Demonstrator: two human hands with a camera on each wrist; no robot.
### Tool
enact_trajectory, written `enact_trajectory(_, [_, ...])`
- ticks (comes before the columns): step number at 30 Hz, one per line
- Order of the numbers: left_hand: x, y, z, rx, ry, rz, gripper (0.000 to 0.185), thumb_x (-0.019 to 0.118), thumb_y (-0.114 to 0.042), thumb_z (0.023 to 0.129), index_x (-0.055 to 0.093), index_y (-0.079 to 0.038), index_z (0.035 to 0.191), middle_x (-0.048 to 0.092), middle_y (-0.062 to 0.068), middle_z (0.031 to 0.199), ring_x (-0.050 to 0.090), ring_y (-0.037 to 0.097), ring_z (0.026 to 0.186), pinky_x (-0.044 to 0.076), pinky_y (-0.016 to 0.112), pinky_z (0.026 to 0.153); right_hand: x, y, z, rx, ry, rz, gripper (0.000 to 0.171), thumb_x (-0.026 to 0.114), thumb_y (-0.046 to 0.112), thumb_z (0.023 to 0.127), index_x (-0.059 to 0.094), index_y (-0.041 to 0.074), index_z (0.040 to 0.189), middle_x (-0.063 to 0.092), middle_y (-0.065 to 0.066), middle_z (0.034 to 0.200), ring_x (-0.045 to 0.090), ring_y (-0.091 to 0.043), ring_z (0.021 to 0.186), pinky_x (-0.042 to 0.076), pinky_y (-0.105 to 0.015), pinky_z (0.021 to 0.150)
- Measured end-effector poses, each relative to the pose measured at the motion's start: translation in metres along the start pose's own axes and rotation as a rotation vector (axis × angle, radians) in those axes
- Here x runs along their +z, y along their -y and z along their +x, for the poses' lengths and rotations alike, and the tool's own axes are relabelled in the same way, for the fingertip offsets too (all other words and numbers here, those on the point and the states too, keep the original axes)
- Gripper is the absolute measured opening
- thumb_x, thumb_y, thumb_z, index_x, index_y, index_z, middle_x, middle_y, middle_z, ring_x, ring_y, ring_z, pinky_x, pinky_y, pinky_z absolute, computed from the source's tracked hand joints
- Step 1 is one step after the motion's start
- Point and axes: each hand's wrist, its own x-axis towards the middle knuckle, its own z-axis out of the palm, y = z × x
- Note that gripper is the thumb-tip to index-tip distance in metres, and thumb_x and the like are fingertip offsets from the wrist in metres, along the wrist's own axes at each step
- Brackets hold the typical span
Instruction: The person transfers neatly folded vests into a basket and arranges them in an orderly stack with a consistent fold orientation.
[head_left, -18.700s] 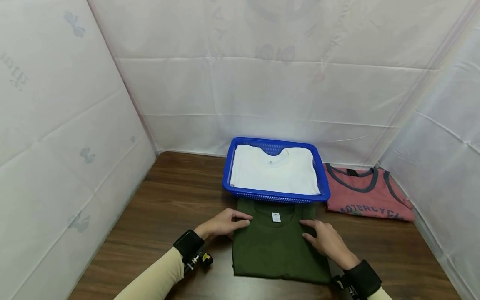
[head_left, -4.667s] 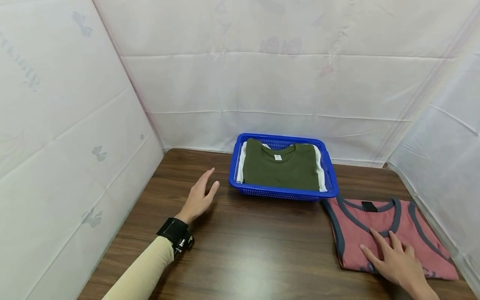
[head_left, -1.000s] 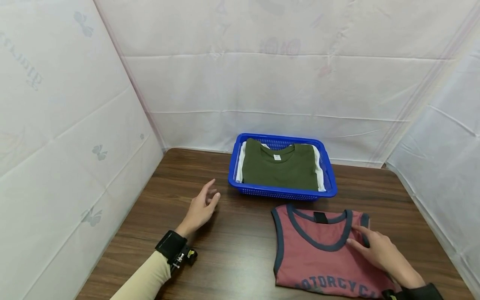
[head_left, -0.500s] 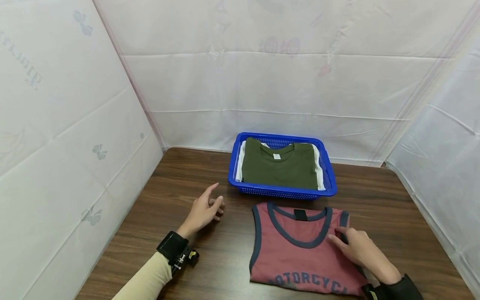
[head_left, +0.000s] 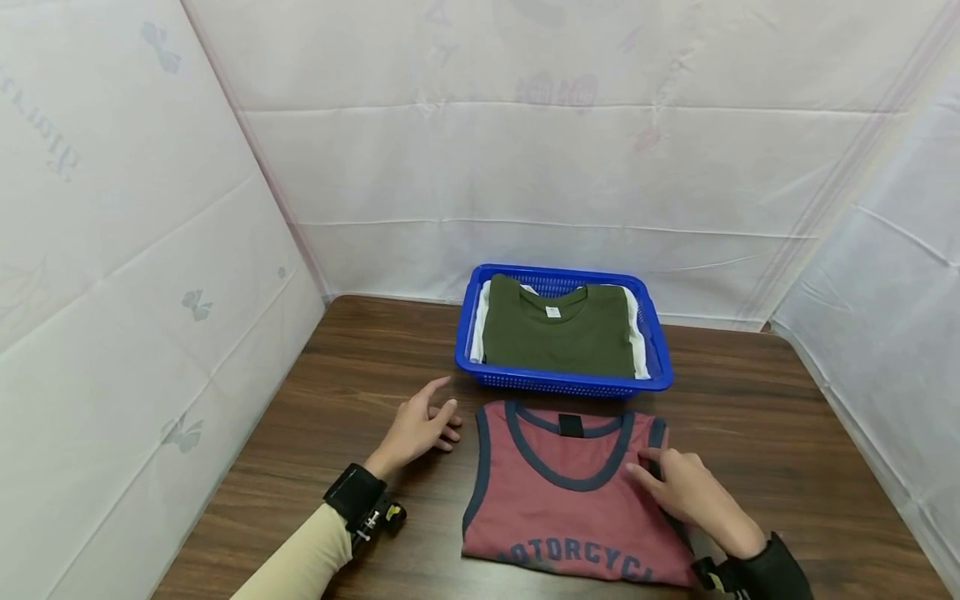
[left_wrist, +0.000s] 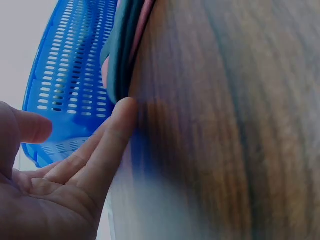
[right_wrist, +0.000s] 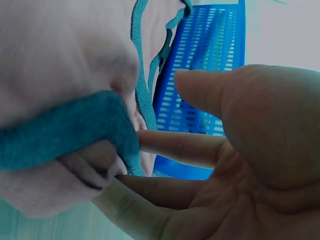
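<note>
A folded red tank top [head_left: 558, 508] with dark trim and "MOTORCYCLE" lettering lies flat on the wooden table [head_left: 360, 392], just in front of the blue basket [head_left: 652, 379]. My right hand [head_left: 671, 487] rests on the top's right shoulder strap with straight fingers pressing the cloth. In the right wrist view the fingers [right_wrist: 170, 147] lie against the teal-looking trim [right_wrist: 65, 130], thumb held apart. My left hand [head_left: 426, 423] lies relaxed on the table beside the top's left edge. In the left wrist view a fingertip [left_wrist: 125, 107] touches the top's folded edge [left_wrist: 122, 50].
The blue basket [left_wrist: 70, 65] holds a folded green T-shirt [head_left: 558, 333] on top of a white one [head_left: 477, 325]. White sheeting [head_left: 525, 167] walls the table in at the back and on both sides. Bare wood shows left and right of the tank top.
My right hand has slid the red tank top leftward from the table's right side to in front of the basket. My left hand has drifted right to meet its edge.
</note>
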Motion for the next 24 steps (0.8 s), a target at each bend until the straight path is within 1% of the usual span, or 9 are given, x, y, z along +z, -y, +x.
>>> enact_trajectory(5, [0.004,0.002,0.000,0.002,0.016,-0.028,0.055,0.054,-0.015,0.108,0.035,-0.003,0.158,0.075,0.024,0.098,0.075,0.033,0.073,0.062,0.040,0.062,0.005,0.009,0.003,-0.012,-0.003,0.012,0.044,0.063,0.027,0.103,0.067,-0.011,0.125,0.033,0.006,0.051,0.032,-0.009,0.041,0.026,-0.022,0.045])
enact_trajectory(11, [0.009,0.000,0.001,-0.009,0.033,-0.032,0.055,0.054,-0.015,0.108,0.034,0.000,0.157,0.074,0.024,0.101,0.076,0.034,0.077,0.062,0.038,0.067,0.008,0.013,0.005,-0.016,-0.012,0.008,0.036,0.064,0.025,0.103,0.070,-0.007,0.119,0.037,0.005,0.053,0.038,-0.010,0.042,0.028,-0.022,0.045])
enact_trajectory(14, [0.011,-0.001,0.002,-0.010,0.046,-0.036,0.054,0.054,-0.015,0.108,0.036,0.002,0.156,0.074,0.024,0.101,0.075,0.035,0.080,0.062,0.039,0.069,0.009,0.014,0.005,-0.030,-0.020,0.010,0.038,0.064,0.024,0.103,0.069,-0.008,0.122,0.038,0.004,0.051,0.036,-0.009,0.040,0.028,-0.022,0.044])
enact_trajectory(16, [0.012,-0.001,0.003,-0.014,0.050,-0.046,0.053,0.054,-0.015,0.108,0.037,0.002,0.155,0.074,0.023,0.100,0.075,0.036,0.084,0.062,0.041,0.069,0.009,0.014,0.005,-0.039,-0.021,0.018,0.040,0.064,0.023,0.103,0.068,-0.010,0.124,0.038,0.004,0.049,0.032,-0.009,0.039,0.026,-0.021,0.043])
enact_trajectory(19, [0.013,-0.002,0.003,-0.022,0.065,-0.086,0.051,0.055,-0.015,0.108,0.040,0.003,0.153,0.073,0.024,0.101,0.074,0.039,0.089,0.062,0.045,0.072,0.010,0.014,0.005,-0.042,-0.023,0.027,0.042,0.064,0.023,0.103,0.066,-0.011,0.127,0.038,0.004,0.047,0.029,-0.008,0.038,0.025,-0.021,0.042])
enact_trajectory(22, [0.013,-0.004,0.003,-0.021,0.102,-0.144,0.049,0.054,-0.014,0.108,0.041,0.003,0.152,0.071,0.026,0.104,0.072,0.040,0.093,0.062,0.048,0.075,0.010,0.014,0.005,-0.043,-0.029,0.031,0.043,0.065,0.024,0.102,0.066,-0.011,0.128,0.036,0.004,0.047,0.026,-0.007,0.038,0.023,-0.021,0.042])
enact_trajectory(24, [0.013,-0.006,0.002,-0.021,0.139,-0.180,0.049,0.054,-0.014,0.108,0.042,0.002,0.152,0.069,0.028,0.108,0.072,0.041,0.094,0.062,0.049,0.076,0.011,0.014,0.005,-0.048,-0.041,0.031,0.043,0.065,0.024,0.102,0.066,-0.011,0.127,0.035,0.005,0.046,0.025,-0.007,0.038,0.023,-0.021,0.042])
